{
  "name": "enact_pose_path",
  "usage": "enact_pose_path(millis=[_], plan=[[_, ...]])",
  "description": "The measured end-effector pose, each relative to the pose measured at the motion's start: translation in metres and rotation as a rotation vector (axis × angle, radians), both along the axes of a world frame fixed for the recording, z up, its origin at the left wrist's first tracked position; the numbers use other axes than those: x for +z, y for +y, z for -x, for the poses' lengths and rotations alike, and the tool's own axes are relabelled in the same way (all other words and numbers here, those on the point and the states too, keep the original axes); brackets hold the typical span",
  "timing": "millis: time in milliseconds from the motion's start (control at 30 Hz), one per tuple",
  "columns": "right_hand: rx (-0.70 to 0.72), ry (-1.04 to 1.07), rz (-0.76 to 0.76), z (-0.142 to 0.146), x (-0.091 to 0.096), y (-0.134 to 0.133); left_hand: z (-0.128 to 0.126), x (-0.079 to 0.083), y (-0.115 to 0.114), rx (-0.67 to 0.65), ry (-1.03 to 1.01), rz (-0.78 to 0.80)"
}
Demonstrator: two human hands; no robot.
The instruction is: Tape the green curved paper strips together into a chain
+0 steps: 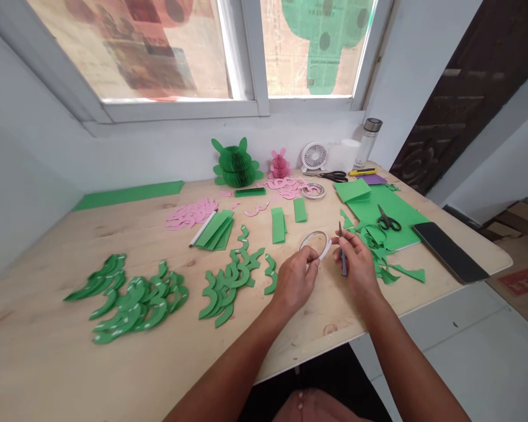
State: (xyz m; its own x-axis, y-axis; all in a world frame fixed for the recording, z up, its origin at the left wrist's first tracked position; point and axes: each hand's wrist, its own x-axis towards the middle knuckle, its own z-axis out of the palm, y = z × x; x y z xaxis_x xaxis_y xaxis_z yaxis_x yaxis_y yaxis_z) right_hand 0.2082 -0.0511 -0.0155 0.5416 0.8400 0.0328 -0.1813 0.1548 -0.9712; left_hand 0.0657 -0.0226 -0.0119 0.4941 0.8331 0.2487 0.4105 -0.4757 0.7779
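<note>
A roll of white tape [315, 235] is held on its near edge by my left hand [295, 275], with thumb and fingers pinched on it. A short tape end [327, 249] stands off the roll's right side. My right hand [355, 261] is closed around a slim grey tool [344, 265] with a dark pointed tip; its exact kind is unclear. The right fingertips are close to the tape end, and I cannot tell whether they touch it. Left of my hands lies a scalloped green paper strip [270, 274]. Folded green papers [278, 225] lie just beyond.
Piles of scalloped green pieces [141, 305] cover the left. Pink cutouts [191, 213] and paper figures [235, 166] are farther back. At right are scissors [388, 220], green sheets [391, 205], scraps [389, 272] and a phone [449, 251] by the edge. A glass bottle [368, 142] stands behind.
</note>
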Motion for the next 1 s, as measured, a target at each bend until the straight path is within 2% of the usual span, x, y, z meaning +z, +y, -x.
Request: enact_pose_path(millis=[167,400,733,1000], plan=[[0.0,0.009,-0.056,0.0015,0.004,-0.0033,-0.0015,0.0005,0.0013,-0.013,-0.091,0.083],[0.091,-0.032,-0.075,0.0049,0.0079,-0.0055,0.0002,-0.0012,0.0046,-0.019,-0.175,0.152],[0.144,-0.074,-0.067,0.005,0.0056,-0.0069,0.0013,-0.0012,0.0049,-0.146,-0.3,0.218],[0.14,-0.23,-0.106,0.0066,0.0031,-0.0098,-0.0001,-0.0051,0.0094,-0.159,-0.389,0.33]])
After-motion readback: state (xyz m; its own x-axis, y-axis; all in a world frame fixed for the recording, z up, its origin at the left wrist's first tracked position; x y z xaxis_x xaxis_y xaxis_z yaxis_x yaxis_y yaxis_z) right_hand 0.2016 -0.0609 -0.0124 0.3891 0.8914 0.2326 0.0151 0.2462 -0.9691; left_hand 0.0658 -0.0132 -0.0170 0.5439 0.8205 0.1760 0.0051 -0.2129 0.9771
